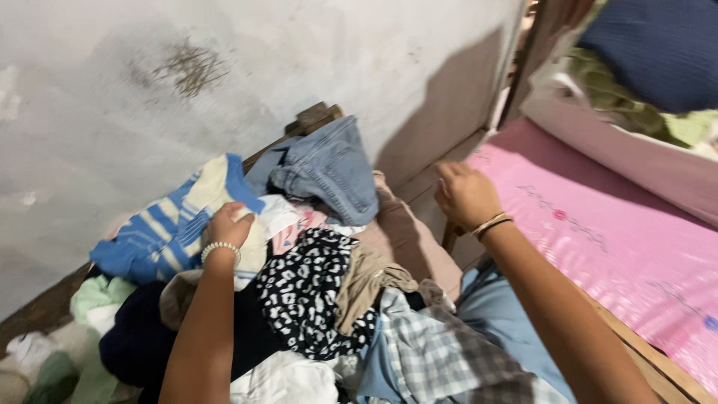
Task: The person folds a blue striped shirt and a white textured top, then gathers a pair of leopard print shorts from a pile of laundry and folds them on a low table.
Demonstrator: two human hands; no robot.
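1. My left hand point(228, 224) (pearl bracelet at the wrist) closes its fingers on a blue-and-cream striped garment point(168, 228), crumpled at the far left of the clothes pile point(314, 299), against the wall point(224, 75).
2. My right hand point(465, 194) hovers curled, holding nothing, near the pink mattress point(598, 224) at right.
3. Faded jeans point(333, 168) top the heap.

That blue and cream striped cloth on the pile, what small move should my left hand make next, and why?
Probably lift it straight up. The left hand already grips the blue and cream striped cloth at the top of the clothes pile, nothing lies over it, and the right hand hovers free beside the jeans.
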